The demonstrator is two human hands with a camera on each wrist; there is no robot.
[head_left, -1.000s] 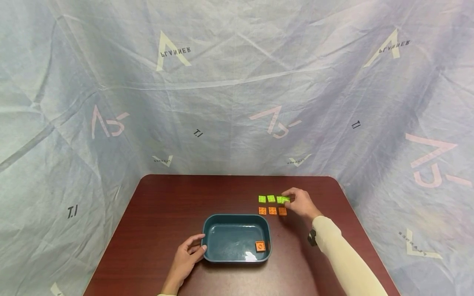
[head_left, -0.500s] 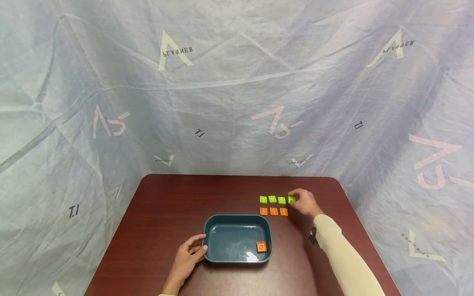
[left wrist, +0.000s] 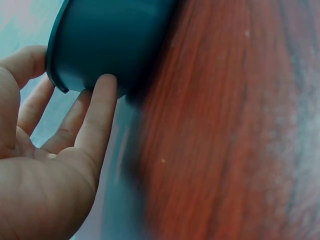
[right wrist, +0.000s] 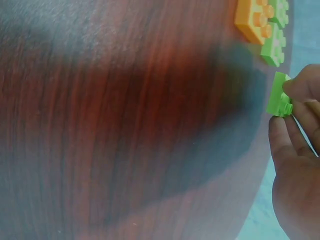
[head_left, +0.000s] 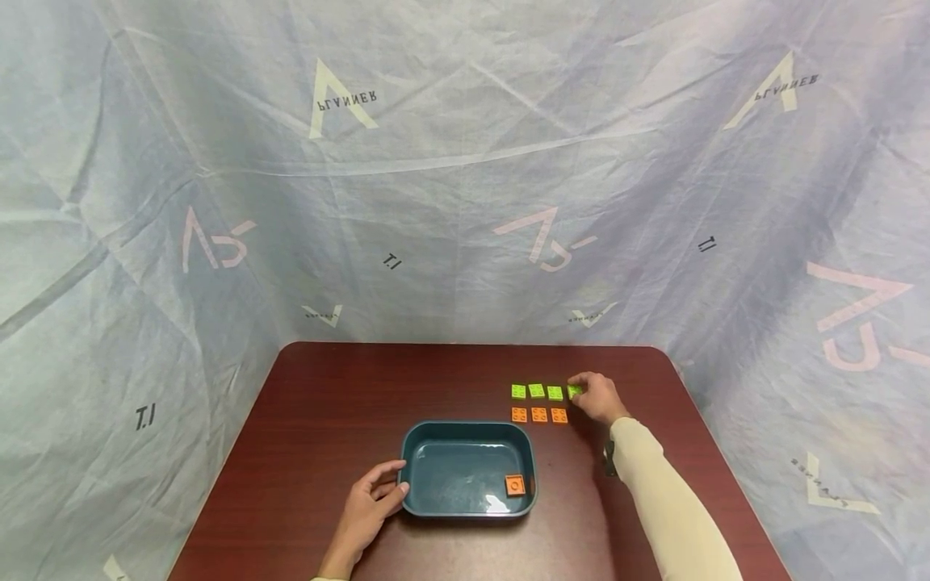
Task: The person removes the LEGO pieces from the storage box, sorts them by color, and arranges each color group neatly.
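My right hand [head_left: 600, 397] pinches a lime-green toy building brick [right wrist: 278, 94] between thumb and fingers, at the right end of a row of green bricks [head_left: 536, 390]. Studs show on one face of the pinched brick in the right wrist view; from the head it is partly covered by the fingers. With my left hand [head_left: 366, 504] I hold the left side of a dark teal tray [head_left: 465, 513], thumb at the rim and fingertips against the outer wall [left wrist: 110, 45]. An orange brick [head_left: 514, 485] lies hollow side up in the tray's right part.
Three orange bricks [head_left: 539, 415] form a row in front of the green ones, just behind the tray's right corner. Everything stands on a dark red wooden table [head_left: 327, 403]. Grey printed cloth [head_left: 458, 202] hangs around its back and sides.
My right hand has moved a little to the right with the green brick, from over the third green brick to the row's end. The left hand and tray keep their places.
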